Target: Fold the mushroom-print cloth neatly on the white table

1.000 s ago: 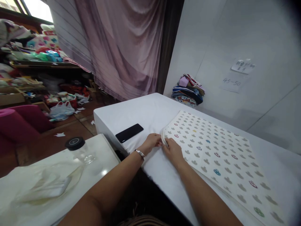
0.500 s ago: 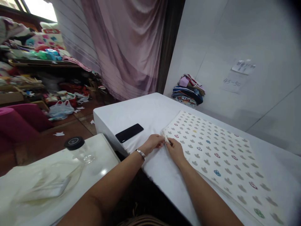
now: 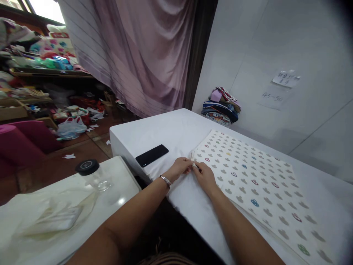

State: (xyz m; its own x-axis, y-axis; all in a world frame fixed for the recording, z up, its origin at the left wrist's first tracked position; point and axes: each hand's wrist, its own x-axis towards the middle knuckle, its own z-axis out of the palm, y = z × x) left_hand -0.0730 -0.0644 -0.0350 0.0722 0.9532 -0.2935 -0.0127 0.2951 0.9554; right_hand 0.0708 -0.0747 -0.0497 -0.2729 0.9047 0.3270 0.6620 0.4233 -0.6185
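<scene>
A folded white cloth (image 3: 248, 173) printed with grey bear-like shapes and a few coloured motifs lies flat on the white-covered table (image 3: 165, 127). At its near left corner, my left hand (image 3: 180, 167) pinches the layered edge between fingertips. Right beside it, my right hand (image 3: 203, 175) is closed on the same corner, thumb on top. The fingertips of both hands almost meet there, and the layers between them are partly hidden. A bracelet circles my left wrist. To the left of my hands rests a black phone (image 3: 152, 155).
On the lower white table (image 3: 118, 173) at left stand a clear jar with a black lid (image 3: 87, 167) and a plastic bag (image 3: 55, 221). Folded clothes (image 3: 220, 106) are stacked by the wall. A pink curtain (image 3: 154, 55) hangs behind; clutter fills the far left.
Both hands stay at the cloth's corner, with only a slight shift of the fingers and the pinched layers. The cloth, phone and jar keep their places.
</scene>
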